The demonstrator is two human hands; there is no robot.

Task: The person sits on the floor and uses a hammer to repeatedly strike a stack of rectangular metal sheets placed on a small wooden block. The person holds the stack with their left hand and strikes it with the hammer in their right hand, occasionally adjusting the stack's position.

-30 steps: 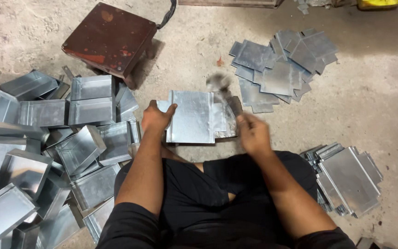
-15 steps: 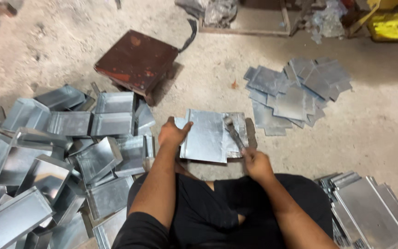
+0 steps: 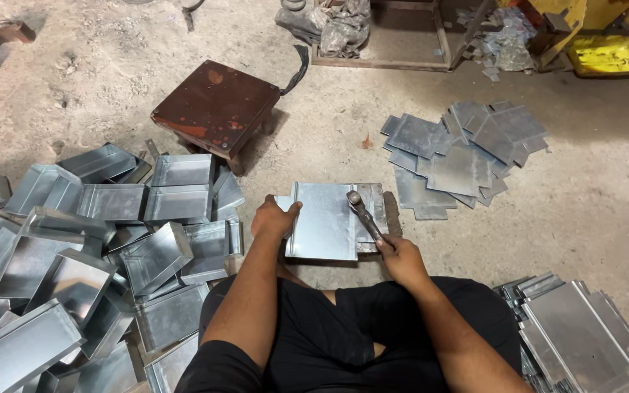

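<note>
On the dusty floor in front of the seated person, a galvanised sheet (image 3: 325, 227) lies flat, partly over a second piece at its right. The sheet is pinned at its left edge by the left hand (image 3: 274, 218), whose fingers are curled over the rim and closed on it. A hammer (image 3: 364, 215) is held by the right hand (image 3: 400, 256), wrapped tight around the lower handle, with the head down on or just above the sheet's right half; contact cannot be told.

The fingers holding the sheet lie not far from the hammer head, so a glancing blow could probably reach them. The cut edge under the left hand looks sharp, and a slip of the sheet could cut the skin. A loose hold would likely let the sheet jump or skew under a blow, spoiling the fold.

Folded trays (image 3: 111, 240) are heaped at the left, near a brown stool (image 3: 216, 105); flat blanks (image 3: 460, 149) lie well apart at the upper right.
</note>
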